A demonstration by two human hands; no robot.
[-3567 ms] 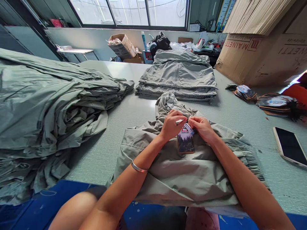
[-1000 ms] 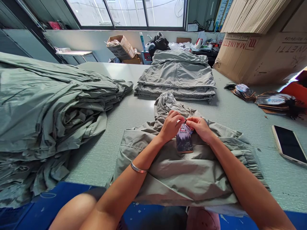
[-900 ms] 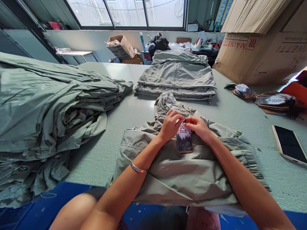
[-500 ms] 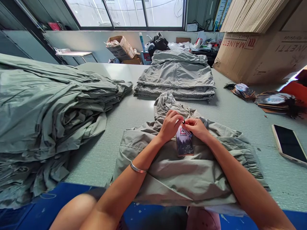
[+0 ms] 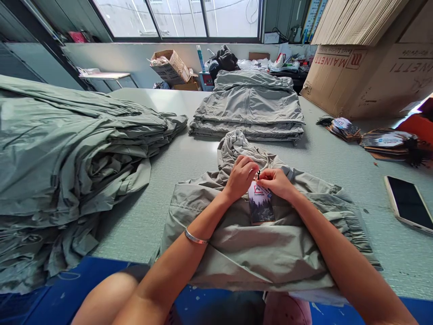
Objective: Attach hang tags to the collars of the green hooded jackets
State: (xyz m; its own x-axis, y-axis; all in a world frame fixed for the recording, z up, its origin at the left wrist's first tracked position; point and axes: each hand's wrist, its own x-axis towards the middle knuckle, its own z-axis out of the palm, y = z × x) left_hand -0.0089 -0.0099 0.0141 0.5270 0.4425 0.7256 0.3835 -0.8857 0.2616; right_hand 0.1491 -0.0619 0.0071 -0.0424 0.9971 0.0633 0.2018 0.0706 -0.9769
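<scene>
A grey-green hooded jacket (image 5: 270, 253) lies folded on the table in front of me. On its chest, below the bunched hood (image 5: 237, 144), rests a hang tag (image 5: 261, 210) printed with dark trees and a red logo. My left hand (image 5: 241, 175) and my right hand (image 5: 275, 181) meet just above the tag, both with fingertips pinched. Between them shows a small black tag string (image 5: 259, 174) with its fastener. The fingertips of both hands close on the string; its finer parts are too small to make out.
A large heap of similar garments (image 5: 67, 153) covers the left side. Behind the jacket stands a folded stack (image 5: 248, 106). To the right are bundles of hang tags (image 5: 387, 139), a phone (image 5: 409, 203) and a big cardboard box (image 5: 365, 81).
My two hands stay nearly in place. The black fastener now shows more upright between my fingertips, and the hang tag has slid slightly down toward me.
</scene>
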